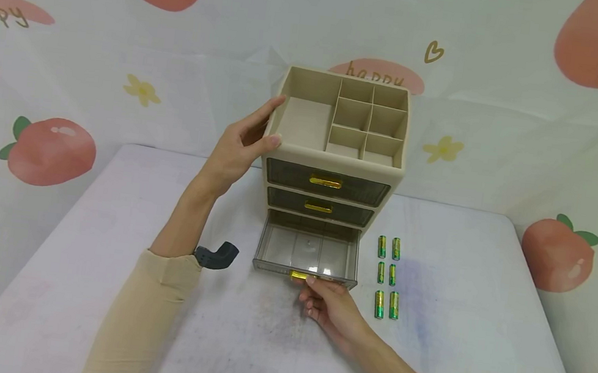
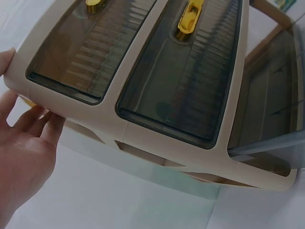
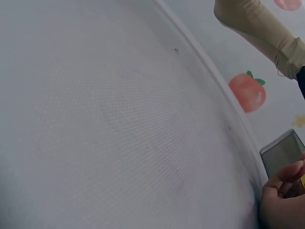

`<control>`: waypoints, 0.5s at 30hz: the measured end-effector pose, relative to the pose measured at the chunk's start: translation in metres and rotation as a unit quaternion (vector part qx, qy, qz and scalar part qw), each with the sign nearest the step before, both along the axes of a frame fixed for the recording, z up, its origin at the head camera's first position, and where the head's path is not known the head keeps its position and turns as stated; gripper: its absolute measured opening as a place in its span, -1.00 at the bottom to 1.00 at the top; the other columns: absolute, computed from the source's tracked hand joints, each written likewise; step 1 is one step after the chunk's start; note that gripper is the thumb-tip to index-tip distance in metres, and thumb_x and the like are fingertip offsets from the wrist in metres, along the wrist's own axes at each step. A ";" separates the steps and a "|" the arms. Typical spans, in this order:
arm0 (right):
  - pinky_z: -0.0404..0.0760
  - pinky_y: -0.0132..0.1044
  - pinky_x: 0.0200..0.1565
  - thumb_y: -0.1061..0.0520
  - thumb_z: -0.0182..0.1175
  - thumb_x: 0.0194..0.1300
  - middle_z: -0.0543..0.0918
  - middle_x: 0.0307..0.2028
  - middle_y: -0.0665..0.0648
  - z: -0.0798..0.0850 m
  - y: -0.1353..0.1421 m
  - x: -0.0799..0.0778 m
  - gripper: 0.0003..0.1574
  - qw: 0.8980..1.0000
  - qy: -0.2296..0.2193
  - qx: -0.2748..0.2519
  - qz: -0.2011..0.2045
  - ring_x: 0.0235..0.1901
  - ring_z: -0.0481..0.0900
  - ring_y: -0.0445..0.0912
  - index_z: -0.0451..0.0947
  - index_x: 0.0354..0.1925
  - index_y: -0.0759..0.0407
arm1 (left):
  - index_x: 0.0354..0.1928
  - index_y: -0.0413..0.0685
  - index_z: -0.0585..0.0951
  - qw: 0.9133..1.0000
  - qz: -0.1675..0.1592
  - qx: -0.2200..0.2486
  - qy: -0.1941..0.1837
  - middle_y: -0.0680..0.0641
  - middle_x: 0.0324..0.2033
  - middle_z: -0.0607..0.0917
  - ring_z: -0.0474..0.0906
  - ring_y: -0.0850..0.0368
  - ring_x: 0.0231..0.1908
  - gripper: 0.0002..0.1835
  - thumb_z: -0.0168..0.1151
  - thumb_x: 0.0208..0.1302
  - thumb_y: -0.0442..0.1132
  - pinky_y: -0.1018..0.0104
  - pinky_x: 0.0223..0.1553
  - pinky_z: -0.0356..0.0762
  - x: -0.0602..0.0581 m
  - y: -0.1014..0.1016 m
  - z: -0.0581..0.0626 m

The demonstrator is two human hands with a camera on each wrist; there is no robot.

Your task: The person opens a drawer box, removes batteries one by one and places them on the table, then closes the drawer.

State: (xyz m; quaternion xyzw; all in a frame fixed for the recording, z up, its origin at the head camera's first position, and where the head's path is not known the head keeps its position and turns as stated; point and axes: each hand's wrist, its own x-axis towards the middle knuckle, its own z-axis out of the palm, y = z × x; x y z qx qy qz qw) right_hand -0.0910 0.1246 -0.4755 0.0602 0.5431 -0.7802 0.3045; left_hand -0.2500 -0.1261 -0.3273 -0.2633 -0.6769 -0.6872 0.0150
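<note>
Gold handle (image 1: 300, 276) half hidden under pinching right hand (image 1: 331, 310); left hand (image 1: 237, 145) fingers grip organizer (image 1: 333, 181).

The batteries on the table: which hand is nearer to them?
Right. The right hand grips the bottom drawer's handle, just left of the batteries; the left hand holds the organizer's top corner.

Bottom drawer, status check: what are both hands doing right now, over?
Left hand grips the organizer at its top left corner. Right hand pinches the yellow handle of the bottom drawer, pulled out, empty. Six batteries beside it, clear of the drawer.
</note>
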 end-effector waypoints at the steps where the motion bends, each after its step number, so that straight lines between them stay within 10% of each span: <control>1: 0.50 -0.47 -0.33 0.00 0.13 0.47 0.61 -0.38 0.00 0.000 0.000 -0.001 -0.42 1.000 0.001 -0.002 0.000 -0.40 0.44 -0.24 0.49 0.18 0.47 | 0.52 0.08 0.25 1.000 0.001 -0.001 0.000 0.08 0.49 0.22 0.13 0.12 0.46 -0.35 0.13 0.45 -0.36 0.18 0.39 0.20 0.000 0.000 0.000; 15: 0.48 -0.43 -0.36 0.06 0.14 0.46 0.60 -0.42 0.02 -0.001 -0.005 -0.012 -0.51 0.999 -0.012 -0.026 -0.038 -0.45 0.41 -0.22 0.52 0.13 0.45 | 0.52 0.07 0.23 1.000 0.005 -0.004 0.003 0.08 0.49 0.21 0.13 0.15 0.46 -0.35 0.13 0.45 -0.36 0.19 0.39 0.19 0.002 0.001 0.001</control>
